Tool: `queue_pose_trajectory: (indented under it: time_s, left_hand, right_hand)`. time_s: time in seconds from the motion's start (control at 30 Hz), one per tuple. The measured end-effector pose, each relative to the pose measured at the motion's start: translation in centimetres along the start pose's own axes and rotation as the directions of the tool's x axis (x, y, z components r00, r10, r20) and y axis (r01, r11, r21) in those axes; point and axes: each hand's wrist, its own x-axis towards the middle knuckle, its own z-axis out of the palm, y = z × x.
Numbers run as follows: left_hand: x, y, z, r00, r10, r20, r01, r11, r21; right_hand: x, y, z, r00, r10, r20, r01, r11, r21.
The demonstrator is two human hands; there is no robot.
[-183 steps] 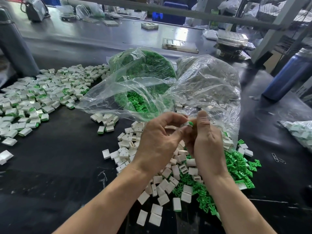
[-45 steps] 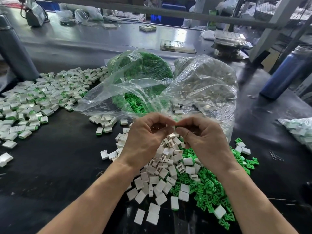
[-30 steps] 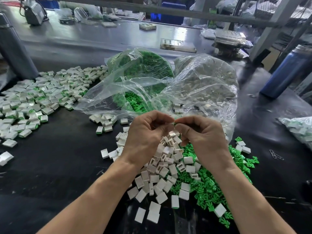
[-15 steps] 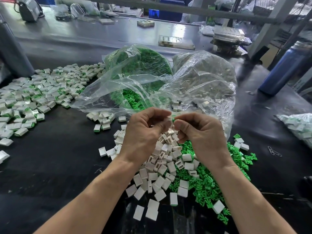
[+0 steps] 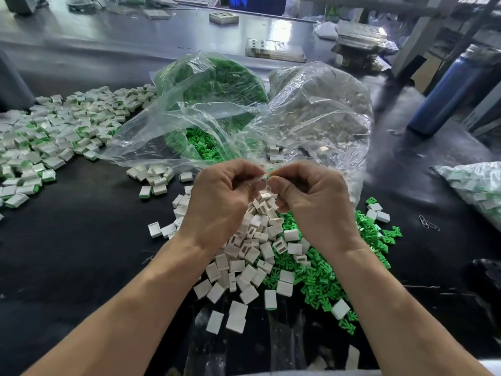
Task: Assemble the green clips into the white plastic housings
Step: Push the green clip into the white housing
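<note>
Head camera view: both hands are raised together over the middle of the black table (image 5: 67, 253), fingers curled and fingertips meeting. A white housing (image 5: 262, 177) is pinched by the left hand (image 5: 219, 202), and a green clip (image 5: 270, 169) is pinched by the right hand (image 5: 317, 204); the two parts are touching at the fingertips, though how far the clip is seated cannot be told, since most of it is hidden by the fingers.

Directly beneath the hands a heap of loose white housings (image 5: 244, 256) is spread on the table, and just to its right, touching it, a heap of loose green clips (image 5: 320, 278) is seen, with a few white housings lying on top. Behind the hands two clear plastic bags are lying open toward the near side: the left bag (image 5: 211, 85) is filled with green clips and the right bag (image 5: 320, 109) with white housings. At the far left a wide scatter of assembled pieces (image 5: 54, 131), white with green showing, is laid out, and a smaller group (image 5: 154, 180) is found nearer the hands.

At the right edge another clear bag of white and green parts (image 5: 477, 185) is partly visible, with two paper clips (image 5: 428, 223) lying near it. A blue bottle (image 5: 455, 88) is standing at the far right.
</note>
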Motion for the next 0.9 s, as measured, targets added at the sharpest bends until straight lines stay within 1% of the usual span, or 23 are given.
queue_pose_trajectory:
  time_s: [0.17,0.3,0.33,0.43,0.6,0.7,0.8,0.9]
  left_hand:
    - [-0.05,0.18,0.05,1.0,0.024,-0.007,-0.023,0.999,0.047]
    - [-0.08,0.44,-0.03,0.999,0.031,0.009,-0.031,0.997,0.074]
    - [-0.06,0.46,0.0,0.999,0.033,0.008,-0.034,0.996,0.08]
    - [0.0,0.48,0.12,1.0,0.02,-0.008,-0.019,0.999,0.043]
    - [-0.08,0.5,0.45,1.0,-0.02,0.003,0.02,0.999,-0.03]
    - [-0.12,0.58,0.52,0.999,-0.038,0.01,0.038,0.996,-0.074]
    - [-0.14,0.78,0.53,0.998,-0.068,0.014,0.07,0.988,-0.138]
    - [-0.03,0.75,0.48,0.998,-0.066,0.014,0.067,0.995,-0.078]
  right_hand:
    - [0.01,-0.35,-0.13,1.0,-0.006,0.006,0.006,0.999,-0.036]
    - [-0.07,-0.63,-0.51,0.999,0.006,0.044,-0.006,1.0,-0.011]
    - [-0.07,-0.71,-0.58,0.999,0.014,0.047,-0.014,1.0,0.007]
    - [-0.09,-0.9,-0.59,0.998,0.062,0.033,-0.066,0.988,0.136]
    - [0.05,-0.84,-0.51,0.994,0.11,0.021,-0.111,0.96,0.258]
    - [0.1,-0.71,-0.58,0.99,0.133,0.043,-0.139,0.939,0.314]
    - [0.16,-0.86,-0.79,0.985,0.142,0.1,-0.169,0.911,0.377]
    - [0.17,-0.97,-0.83,0.977,0.178,0.121,-0.212,0.894,0.395]
